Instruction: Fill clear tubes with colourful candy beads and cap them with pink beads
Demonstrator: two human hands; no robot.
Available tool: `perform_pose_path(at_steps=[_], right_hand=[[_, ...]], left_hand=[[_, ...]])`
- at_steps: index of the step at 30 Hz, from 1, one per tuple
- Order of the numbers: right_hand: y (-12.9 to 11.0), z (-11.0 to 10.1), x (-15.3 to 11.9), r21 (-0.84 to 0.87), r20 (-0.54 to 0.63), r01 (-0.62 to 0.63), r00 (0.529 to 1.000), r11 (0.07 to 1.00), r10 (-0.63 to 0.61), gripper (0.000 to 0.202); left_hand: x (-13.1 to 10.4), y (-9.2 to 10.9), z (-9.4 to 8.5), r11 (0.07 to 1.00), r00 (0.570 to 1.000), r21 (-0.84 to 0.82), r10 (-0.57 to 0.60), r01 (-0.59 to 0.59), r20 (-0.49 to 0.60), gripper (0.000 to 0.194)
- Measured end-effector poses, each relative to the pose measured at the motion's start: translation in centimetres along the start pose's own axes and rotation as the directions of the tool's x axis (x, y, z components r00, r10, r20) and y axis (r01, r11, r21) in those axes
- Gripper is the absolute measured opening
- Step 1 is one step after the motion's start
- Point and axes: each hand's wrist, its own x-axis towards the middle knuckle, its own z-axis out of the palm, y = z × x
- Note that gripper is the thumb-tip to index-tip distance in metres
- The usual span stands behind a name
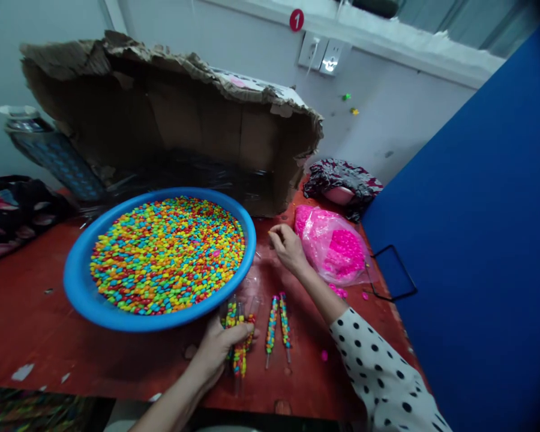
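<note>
My left hand (222, 345) is closed around several clear plastic tubes (239, 354) partly filled with coloured candies, held near the table's front edge. Above the table, between the blue basin (78, 297) and a clear bag of pink caps (333, 246), is my right hand (288, 245). Its thumb and fingertips are pinched together; a small orange spot shows there, too small to name. Two filled tubes (272, 327) with pink ends lie side by side, right of my left hand. Multicoloured candies (171, 258) fill the basin.
A torn cardboard box (198, 126) stands open behind the basin. To the left are a bottle in a blue sleeve (58, 159) and a dark floral bag (18, 216). A patterned cloth (342, 180) lies behind the pink bag. A blue panel (468, 228) borders the red table (153, 366).
</note>
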Motion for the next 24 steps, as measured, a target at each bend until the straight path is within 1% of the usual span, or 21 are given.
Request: perform_pose_path(at_steps=[1,2,3,5,6,7,8,9,11,12,14,16,18,20,24], right_hand=[[-1.2,-0.7,0.3,0.139,-0.092,0.016,0.996,0.990,-0.003,0.021],[-2.5,-1.3,0.6,0.257,-0.152,0.071,0.988,0.964,-0.033,0.019],[-3.7,-1.8,1.0,0.338,-0.175,0.146,0.980,0.930,-0.091,0.016],[-5.5,-2.3,1.7,0.415,-0.145,0.274,0.961,0.867,-0.234,0.011],[-6.0,-2.4,1.9,0.439,-0.124,0.302,0.953,0.846,-0.276,0.011],[-6.2,-2.5,1.9,0.463,-0.111,0.299,0.953,0.834,-0.280,0.011],[-6.1,-2.5,1.6,0.495,-0.106,0.265,0.964,0.828,-0.245,0.012],[-5.8,-2.6,1.1,0.539,-0.098,0.199,0.980,0.818,-0.173,0.012],[-4.8,-3.0,-0.8,0.654,-0.024,0.009,1.000,0.756,0.009,0.015],[-4.2,-3.2,-2.0,0.704,0.040,-0.093,0.995,0.704,0.092,0.017],[-3.1,-3.6,-4.7,0.751,0.176,-0.264,0.964,0.605,0.202,0.021],[-2.4,-3.6,-7.1,0.752,0.261,-0.367,0.928,0.548,0.264,0.023],[-2.2,-3.3,-8.7,0.750,0.305,-0.426,0.902,0.506,0.306,0.023],[-2.3,-2.9,-9.5,0.746,0.330,-0.448,0.891,0.493,0.311,0.023],[-3.0,-2.2,-9.7,0.723,0.345,-0.425,0.905,0.544,0.248,0.021]], left_hand=[[0.0,0.0,0.0,1.000,1.000,-0.004,0.004,-0.004,0.004,0.059],[0.1,0.1,0.1,1.000,1.000,-0.012,0.008,-0.008,0.006,0.063],[0.2,0.1,0.2,1.000,1.000,-0.022,0.012,-0.012,0.005,0.067],[0.4,0.0,0.4,0.999,1.000,-0.045,0.007,-0.007,0.008,0.072],[0.5,0.0,0.5,0.999,1.000,-0.052,0.002,-0.002,0.013,0.073],[0.6,0.0,0.6,0.998,1.000,-0.058,-0.001,0.001,0.015,0.072],[0.7,-0.1,0.7,0.998,1.000,-0.063,-0.002,0.003,0.014,0.071],[0.7,-0.1,0.8,0.998,1.000,-0.066,0.000,0.001,0.012,0.070],[0.8,0.0,1.1,0.997,1.000,-0.070,0.012,-0.012,-0.001,0.064],[0.7,0.1,1.2,0.997,1.000,-0.070,0.016,-0.016,-0.008,0.060],[0.7,0.2,1.5,0.997,0.999,-0.071,0.023,-0.025,-0.023,0.053],[0.8,0.2,1.8,0.997,0.999,-0.073,0.031,-0.034,-0.035,0.051],[0.9,0.1,1.9,0.996,0.998,-0.075,0.046,-0.049,-0.034,0.052],[1.1,0.0,2.0,0.996,0.998,-0.072,0.058,-0.060,-0.022,0.052],[1.2,-0.3,2.0,0.994,0.997,-0.065,0.083,-0.083,-0.008,0.048]])
